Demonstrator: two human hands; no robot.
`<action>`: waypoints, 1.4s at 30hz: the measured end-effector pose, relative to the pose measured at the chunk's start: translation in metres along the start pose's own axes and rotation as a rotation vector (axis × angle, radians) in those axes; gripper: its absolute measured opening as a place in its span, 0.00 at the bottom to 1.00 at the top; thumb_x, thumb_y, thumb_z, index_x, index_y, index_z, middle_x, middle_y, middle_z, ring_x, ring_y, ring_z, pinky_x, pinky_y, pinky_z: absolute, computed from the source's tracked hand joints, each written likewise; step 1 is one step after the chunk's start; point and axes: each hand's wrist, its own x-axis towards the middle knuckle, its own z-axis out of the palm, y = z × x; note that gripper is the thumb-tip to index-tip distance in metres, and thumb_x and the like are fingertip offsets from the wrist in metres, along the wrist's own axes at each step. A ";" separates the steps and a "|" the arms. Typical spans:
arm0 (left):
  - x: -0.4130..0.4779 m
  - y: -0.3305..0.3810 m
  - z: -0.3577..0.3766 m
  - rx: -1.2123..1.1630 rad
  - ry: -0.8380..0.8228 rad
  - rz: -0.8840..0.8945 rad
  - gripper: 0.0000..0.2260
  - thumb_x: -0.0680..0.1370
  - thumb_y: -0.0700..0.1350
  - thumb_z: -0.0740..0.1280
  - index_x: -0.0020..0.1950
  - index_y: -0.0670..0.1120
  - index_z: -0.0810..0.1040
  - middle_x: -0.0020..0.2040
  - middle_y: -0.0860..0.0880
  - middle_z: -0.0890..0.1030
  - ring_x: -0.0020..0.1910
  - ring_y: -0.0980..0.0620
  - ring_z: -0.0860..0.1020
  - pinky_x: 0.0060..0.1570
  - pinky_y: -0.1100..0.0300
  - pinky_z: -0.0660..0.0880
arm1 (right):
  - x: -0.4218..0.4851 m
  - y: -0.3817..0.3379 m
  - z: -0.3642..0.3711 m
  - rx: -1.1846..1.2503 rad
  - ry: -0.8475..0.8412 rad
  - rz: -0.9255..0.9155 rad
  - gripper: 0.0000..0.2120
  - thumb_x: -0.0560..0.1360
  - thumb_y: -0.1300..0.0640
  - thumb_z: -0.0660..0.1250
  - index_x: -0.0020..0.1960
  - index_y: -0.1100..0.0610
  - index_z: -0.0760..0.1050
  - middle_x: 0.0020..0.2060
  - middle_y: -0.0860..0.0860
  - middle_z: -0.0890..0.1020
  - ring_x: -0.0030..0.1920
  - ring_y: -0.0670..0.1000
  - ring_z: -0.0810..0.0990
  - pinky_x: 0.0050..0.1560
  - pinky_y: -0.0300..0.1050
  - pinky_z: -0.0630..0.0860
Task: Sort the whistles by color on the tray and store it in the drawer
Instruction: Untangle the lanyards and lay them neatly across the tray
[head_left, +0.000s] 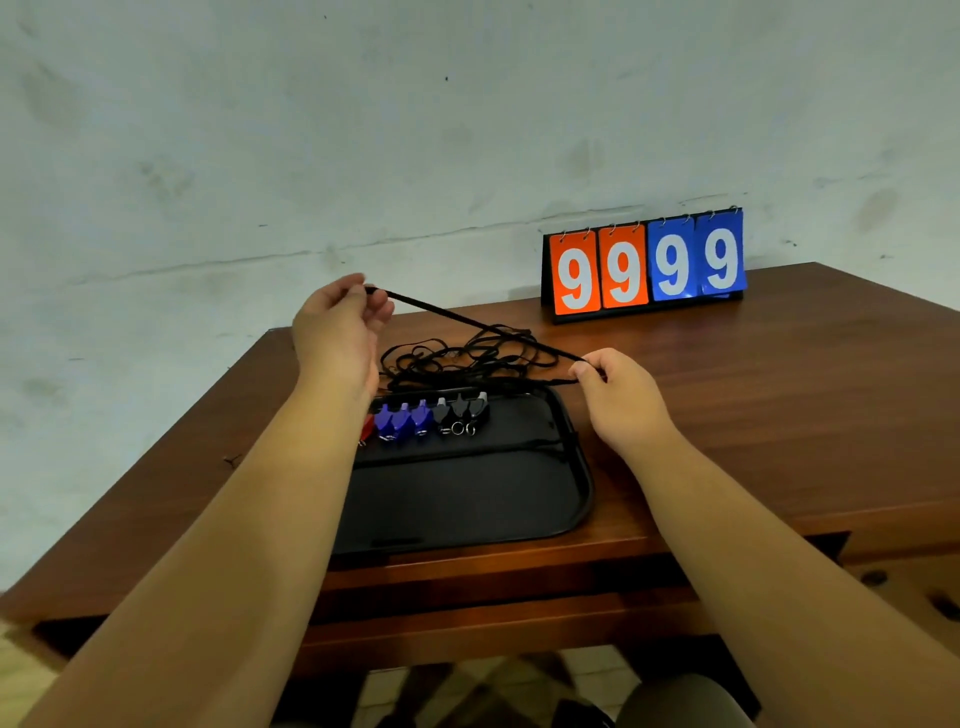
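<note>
The left hand (337, 332) is raised, pinching one end of a black lanyard cord (452, 317) between thumb and fingertips. The right hand (621, 397), lower and nearer the counter (753, 389), pinches the same cord further along. The stretch between them is drawn taut, likely to work it free of the tangle of black cords (457, 358) heaped just behind the tray (467, 499).

On the black tray's far edge the whistles sit in a row, grouped by color: a red whistle (368, 425) half hidden by the left forearm, then three blue whistles (402, 422), then three black whistles (460, 413). The sorting looks done, with the loose cords and the drawer still to deal with. A flip scoreboard (644, 265) reading 9999 stands by the wall.
</note>
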 end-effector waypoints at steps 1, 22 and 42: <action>-0.001 -0.002 -0.002 0.058 -0.006 0.015 0.08 0.87 0.34 0.64 0.61 0.41 0.82 0.51 0.43 0.83 0.44 0.53 0.86 0.54 0.57 0.85 | 0.000 0.000 -0.001 0.031 0.010 0.020 0.08 0.88 0.51 0.62 0.60 0.49 0.79 0.53 0.46 0.82 0.54 0.48 0.79 0.51 0.42 0.72; 0.017 0.002 -0.035 0.113 0.278 0.177 0.11 0.87 0.37 0.59 0.61 0.45 0.80 0.46 0.48 0.81 0.37 0.56 0.82 0.50 0.58 0.85 | 0.005 0.008 -0.003 0.135 0.041 0.114 0.10 0.89 0.52 0.61 0.60 0.52 0.81 0.52 0.44 0.80 0.52 0.45 0.78 0.49 0.41 0.73; -0.079 -0.056 0.076 1.134 -0.726 0.233 0.13 0.83 0.62 0.69 0.59 0.56 0.85 0.49 0.56 0.86 0.48 0.57 0.83 0.45 0.59 0.76 | 0.002 0.012 -0.010 0.756 -0.150 0.132 0.11 0.84 0.52 0.69 0.61 0.52 0.88 0.42 0.48 0.84 0.43 0.50 0.75 0.45 0.47 0.74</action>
